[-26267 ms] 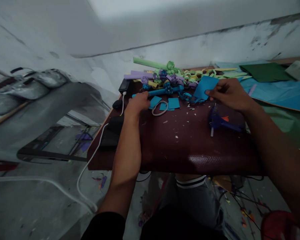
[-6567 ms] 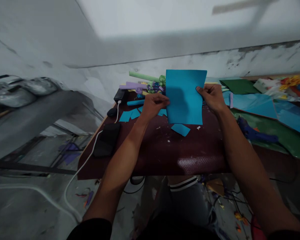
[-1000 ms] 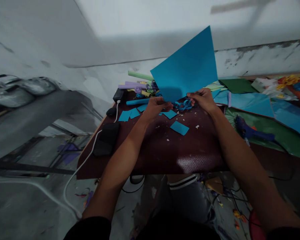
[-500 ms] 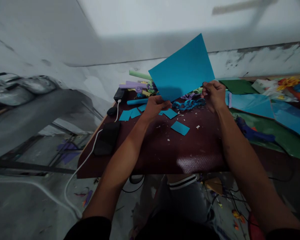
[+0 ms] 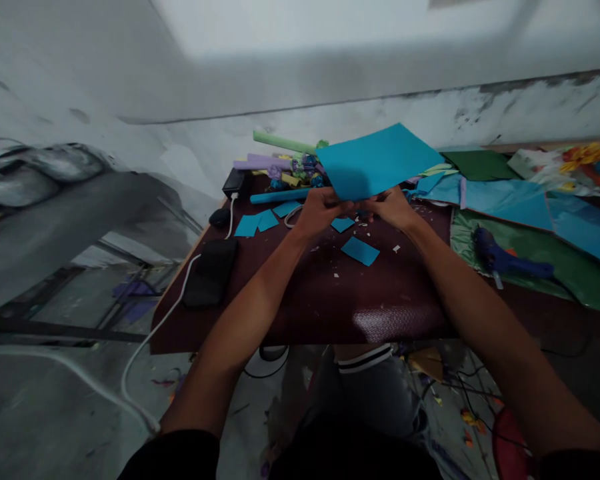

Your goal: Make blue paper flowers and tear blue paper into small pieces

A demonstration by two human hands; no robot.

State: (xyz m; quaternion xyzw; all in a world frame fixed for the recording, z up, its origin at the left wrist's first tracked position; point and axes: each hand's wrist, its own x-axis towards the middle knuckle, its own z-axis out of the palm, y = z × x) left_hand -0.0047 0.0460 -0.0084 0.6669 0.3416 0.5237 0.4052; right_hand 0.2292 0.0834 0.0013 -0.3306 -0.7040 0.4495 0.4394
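A large sheet of blue paper (image 5: 380, 160) is held up over the back of the table, tilted with its far edge raised. My left hand (image 5: 320, 212) is closed on its near left corner, thumb and fingers pinching the edge. My right hand (image 5: 393, 208) grips the same near edge close beside the left, its fingertips partly hidden under the sheet. Below the hands lie small cut blue paper pieces, among them a blue rectangle (image 5: 361, 251). A blue paper roll (image 5: 280, 196) rests left of my left hand.
On the maroon table (image 5: 300, 307) sit a black phone-like slab (image 5: 210, 273) with a white cable and a black box (image 5: 236, 181). Coloured paper rolls and flowers (image 5: 280, 163) pile behind. A blue glue gun (image 5: 510, 257) lies right on green sheeting; paper scraps dot the tabletop.
The blue sheet has come down and tipped flatter. My right hand has moved left and down along the sheet, closer to my left hand.
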